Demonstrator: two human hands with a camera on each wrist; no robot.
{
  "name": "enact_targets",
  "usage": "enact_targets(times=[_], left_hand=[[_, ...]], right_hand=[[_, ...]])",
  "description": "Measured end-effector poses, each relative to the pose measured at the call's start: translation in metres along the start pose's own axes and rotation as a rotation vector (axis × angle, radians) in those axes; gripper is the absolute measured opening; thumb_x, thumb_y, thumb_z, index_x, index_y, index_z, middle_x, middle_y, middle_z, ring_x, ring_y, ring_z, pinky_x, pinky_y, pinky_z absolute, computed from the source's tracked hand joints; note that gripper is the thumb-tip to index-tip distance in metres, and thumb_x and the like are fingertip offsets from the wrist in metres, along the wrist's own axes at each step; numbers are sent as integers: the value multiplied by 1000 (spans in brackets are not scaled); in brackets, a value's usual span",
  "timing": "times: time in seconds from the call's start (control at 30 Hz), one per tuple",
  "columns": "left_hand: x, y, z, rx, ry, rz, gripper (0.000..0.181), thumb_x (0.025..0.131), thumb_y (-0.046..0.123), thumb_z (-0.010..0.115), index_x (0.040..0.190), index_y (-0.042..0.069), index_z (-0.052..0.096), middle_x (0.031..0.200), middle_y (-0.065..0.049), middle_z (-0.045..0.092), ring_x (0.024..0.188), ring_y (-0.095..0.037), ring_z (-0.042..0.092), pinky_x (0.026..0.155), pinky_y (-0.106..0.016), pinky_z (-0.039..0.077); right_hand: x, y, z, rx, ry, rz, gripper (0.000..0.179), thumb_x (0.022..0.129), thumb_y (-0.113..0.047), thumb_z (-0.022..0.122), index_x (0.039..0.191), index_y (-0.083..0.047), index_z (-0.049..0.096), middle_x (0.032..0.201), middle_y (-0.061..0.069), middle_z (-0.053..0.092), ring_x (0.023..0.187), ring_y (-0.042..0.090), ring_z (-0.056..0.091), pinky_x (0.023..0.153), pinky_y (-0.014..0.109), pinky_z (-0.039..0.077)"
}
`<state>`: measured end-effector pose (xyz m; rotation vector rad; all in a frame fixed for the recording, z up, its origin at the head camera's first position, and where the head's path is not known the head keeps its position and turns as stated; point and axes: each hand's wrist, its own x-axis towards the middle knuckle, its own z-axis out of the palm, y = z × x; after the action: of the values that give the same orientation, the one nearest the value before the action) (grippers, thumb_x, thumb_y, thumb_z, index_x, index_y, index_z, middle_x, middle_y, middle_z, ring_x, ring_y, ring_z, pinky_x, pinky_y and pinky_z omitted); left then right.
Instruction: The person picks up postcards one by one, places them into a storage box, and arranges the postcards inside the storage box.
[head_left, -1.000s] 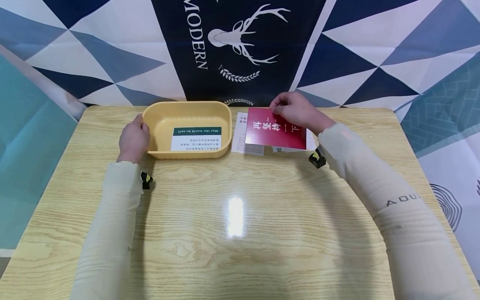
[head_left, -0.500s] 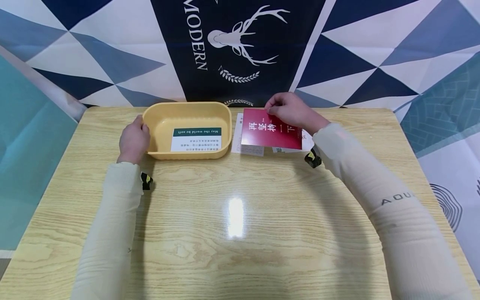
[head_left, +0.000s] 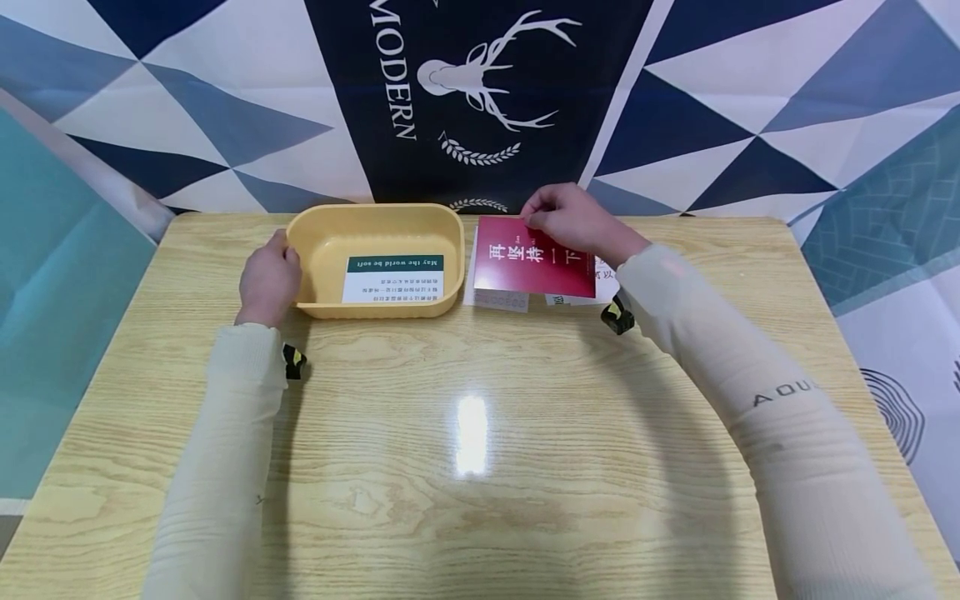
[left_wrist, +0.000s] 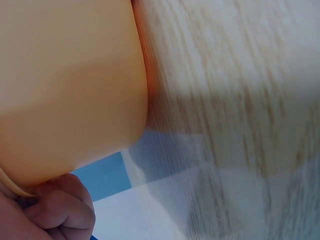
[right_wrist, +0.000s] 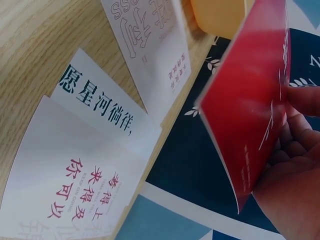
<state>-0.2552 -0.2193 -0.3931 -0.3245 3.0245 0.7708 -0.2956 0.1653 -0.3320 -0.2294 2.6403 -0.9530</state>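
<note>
My left hand (head_left: 268,279) grips the left rim of a yellow plastic basket (head_left: 375,310); the left wrist view shows its fingers (left_wrist: 67,205) curled at the rim. Inside the basket lies a white card with a green band (head_left: 393,279). Between thumb and fingers, my right hand (head_left: 573,221) pinches the far edge of a red card (head_left: 534,258) with white Chinese characters. The red card is held above several white cards on the table, partly hiding them in the head view. The right wrist view shows these printed cards (right_wrist: 150,50) lying apart and overlapping.
The wood-grain table (head_left: 390,467) stretches toward me, with a bright light reflection in its middle. Behind the basket and cards rises a patterned cloth (head_left: 480,108) with a deer head, close to the table's back edge.
My right hand has moved a little to the left with the red card, uncovering more of the white cards at right. The left hand and the basket have stayed in place.
</note>
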Motion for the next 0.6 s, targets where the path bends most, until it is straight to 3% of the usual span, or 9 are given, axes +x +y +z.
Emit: enact_targets(times=[0.27, 0.6], left_hand=[[1, -1, 0, -5, -19, -7, 48, 101, 19, 23, 144, 3, 31, 112, -30, 56, 89, -39, 54, 72, -49, 42], [2, 0, 0, -8, -14, -12, 48, 100, 19, 23, 145, 3, 31, 118, -31, 54, 91, -38, 53, 76, -50, 43]], right_hand=[[3, -4, 3, 10, -16, -2, 26, 96, -21, 46, 112, -8, 61, 115, 10, 55, 107, 23, 45, 97, 38, 38], [6, -9, 7, 0, -13, -8, 26, 96, -20, 46, 112, -7, 62, 115, 10, 55, 106, 23, 45, 96, 37, 38]])
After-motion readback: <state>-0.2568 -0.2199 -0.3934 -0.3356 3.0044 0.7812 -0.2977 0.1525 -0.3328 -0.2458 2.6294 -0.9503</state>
